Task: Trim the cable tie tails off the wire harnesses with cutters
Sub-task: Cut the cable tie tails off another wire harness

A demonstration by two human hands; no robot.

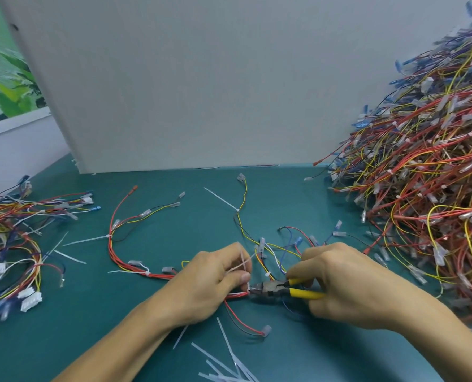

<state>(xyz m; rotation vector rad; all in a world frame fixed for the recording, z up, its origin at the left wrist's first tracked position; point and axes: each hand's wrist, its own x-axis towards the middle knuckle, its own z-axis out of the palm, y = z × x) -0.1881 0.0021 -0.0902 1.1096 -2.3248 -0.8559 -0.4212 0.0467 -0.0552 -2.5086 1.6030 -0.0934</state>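
Left hand (215, 282) is pinched shut on the wire harness (152, 274), gripping the red bundle right where a white cable tie tail (241, 260) sticks up past the fingers. Right hand (339, 282) is closed around the yellow handles of the cutters (273, 289), and the cutter nose points left, sitting just beside the left thumb, right at the base of that tail. Can't quite tell if the blades are touching the tie or not.

The rest of the harness trails off to the left across the green surface (152, 321), with a couple more untrimmed ties sticking out along it. Cut-off tails (223, 365) are lying at the bottom near the wrists. Huge heap of harnesses (427, 188) on the right, smaller pile (14, 244) on the left, well apart from the hands.
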